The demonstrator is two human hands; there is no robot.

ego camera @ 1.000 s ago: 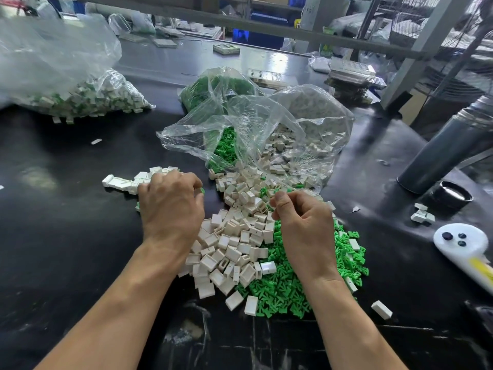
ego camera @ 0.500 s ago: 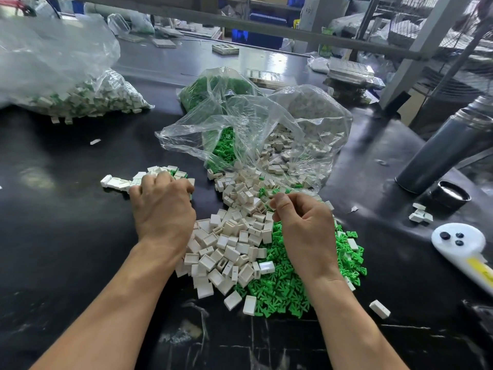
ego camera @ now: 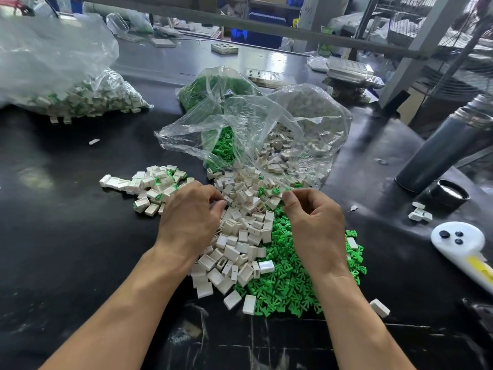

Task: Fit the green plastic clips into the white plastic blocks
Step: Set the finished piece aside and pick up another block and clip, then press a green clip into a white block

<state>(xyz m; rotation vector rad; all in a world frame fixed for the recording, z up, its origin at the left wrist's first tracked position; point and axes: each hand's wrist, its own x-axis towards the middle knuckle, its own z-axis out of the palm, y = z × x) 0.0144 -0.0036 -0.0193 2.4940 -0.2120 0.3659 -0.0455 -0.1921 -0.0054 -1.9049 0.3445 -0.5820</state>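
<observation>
Your left hand has swung back from the finished pile to the loose white plastic blocks, fingers curled; whether it grips one, you cannot tell. Your right hand stays clenched over the green plastic clips, contents hidden. Likely the next pairing begins.

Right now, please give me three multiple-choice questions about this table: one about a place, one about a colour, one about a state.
1. Where is the loose clip heap?
A. Under the right hand
B. Beside the flask
C. At the table's far edge

2. What colour are the loose blocks between the hands?
A. Blue
B. White
C. Black

3. How is the middle plastic bag?
A. Knotted shut
B. Folded flat
C. Open, spilling parts

Answers: 1 A, green clips spread below and around that hand. 2 B, they are all white. 3 C, its mouth gapes towards the hands.
</observation>
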